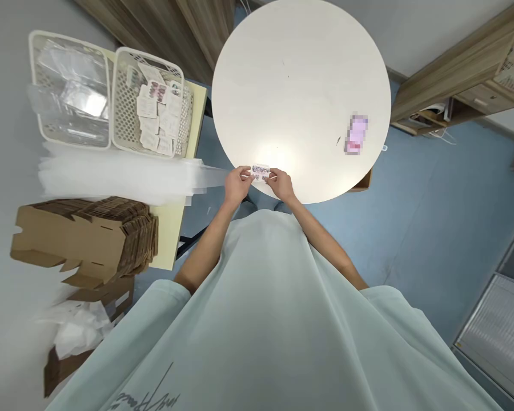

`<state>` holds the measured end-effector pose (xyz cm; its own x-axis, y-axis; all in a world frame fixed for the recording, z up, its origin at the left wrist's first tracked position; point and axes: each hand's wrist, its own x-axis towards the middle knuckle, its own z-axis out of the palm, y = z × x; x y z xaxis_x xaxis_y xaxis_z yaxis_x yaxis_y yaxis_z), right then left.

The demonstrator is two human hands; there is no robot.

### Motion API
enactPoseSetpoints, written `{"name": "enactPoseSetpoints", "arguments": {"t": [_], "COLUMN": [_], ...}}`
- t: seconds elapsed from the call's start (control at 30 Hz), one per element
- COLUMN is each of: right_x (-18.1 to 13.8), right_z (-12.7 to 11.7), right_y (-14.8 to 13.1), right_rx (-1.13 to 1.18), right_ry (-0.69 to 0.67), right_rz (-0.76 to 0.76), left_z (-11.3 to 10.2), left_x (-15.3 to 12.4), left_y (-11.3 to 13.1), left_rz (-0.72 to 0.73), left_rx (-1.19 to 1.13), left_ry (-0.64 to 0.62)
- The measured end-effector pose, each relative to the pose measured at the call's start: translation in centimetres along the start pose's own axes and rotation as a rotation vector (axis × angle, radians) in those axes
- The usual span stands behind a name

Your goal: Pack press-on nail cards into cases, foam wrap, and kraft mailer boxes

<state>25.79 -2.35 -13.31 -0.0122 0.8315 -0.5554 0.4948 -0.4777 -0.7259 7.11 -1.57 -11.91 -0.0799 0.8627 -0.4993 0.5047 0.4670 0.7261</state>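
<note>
Between my two hands, at the near edge of the round white table point(300, 74), is a small white card of press-on nails point(260, 169), with rows of shiny purplish pieces facing up. My left hand point(237, 184) pinches the card's left edge between thumb and fingers. Its right edge is pinched by my right hand point(281, 184). The thumbs cover parts of the lower row. Whether the card touches the tabletop, I cannot tell.
On a yellow table point(168, 240) at left stand a basket of clear plastic packaging point(36, 108), a basket of similar cards point(117, 114), a stack of translucent sleeves point(120, 176) and folded cardboard boxes point(72, 234). A blurred-out pinkish item point(357, 135) lies on the round table's right side.
</note>
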Motion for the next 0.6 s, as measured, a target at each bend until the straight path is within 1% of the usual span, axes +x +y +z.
{"name": "enactPoseSetpoints", "arguments": {"t": [0.17,0.23,0.3,0.43,0.53,0.6], "right_x": [0.3,0.1,-0.1,0.2,1.1,2.1], "right_z": [2.3,3.0,3.7,5.1,6.0,6.7], "right_y": [-1.5,-2.2,-3.2,-6.0,-8.9,-11.3], "right_rx": [-0.121,-0.122,-0.104,-0.071,-0.061,-0.062], "right_ry": [0.094,0.110,0.127,0.154,0.139,0.105], "right_rz": [0.164,0.197,0.198,0.132,0.057,-0.008], "left_z": [-2.7,-4.2,-5.8,-9.6,-12.9,-15.4], "left_x": [2.2,2.7,3.1,3.5,3.9,4.4], "left_y": [-1.7,-2.3,-2.8,-3.5,-3.9,-4.3], "left_rz": [0.004,0.019,0.034,0.050,0.073,0.080], "left_rx": [0.072,0.077,0.064,-0.011,-0.082,-0.129], "left_ry": [-0.143,-0.190,-0.208,-0.167,-0.103,-0.040]}}
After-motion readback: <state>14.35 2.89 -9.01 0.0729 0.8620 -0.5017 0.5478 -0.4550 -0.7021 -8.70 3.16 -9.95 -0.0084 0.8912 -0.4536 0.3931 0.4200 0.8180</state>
